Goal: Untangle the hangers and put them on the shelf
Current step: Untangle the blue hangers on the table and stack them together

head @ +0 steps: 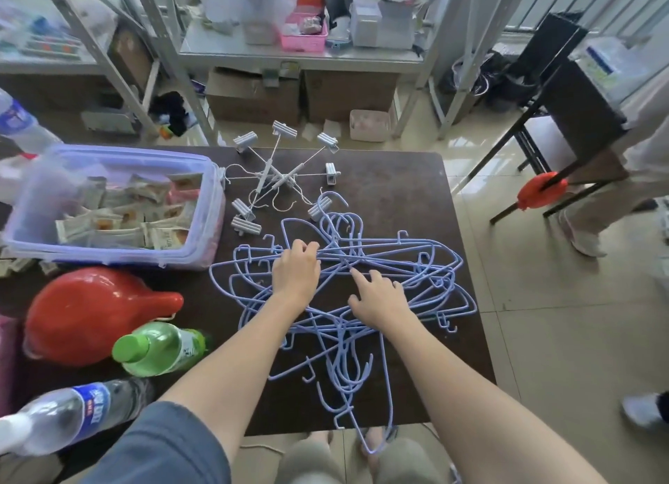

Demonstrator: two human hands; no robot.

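I see the tangled blue wire hangers (pixel 362 292) heaped on the dark bench (pixel 398 179), one hook overhanging the near edge. Left hand (pixel 295 272) lies on the heap, fingers curled over wires; whether they pinch one, I cannot tell. Right hand (pixel 378 297) rests on the pile, fingers spread and released. White clip hangers (pixel 278 179) lie just behind; the shelf (pixel 300 55) stands beyond the bench.
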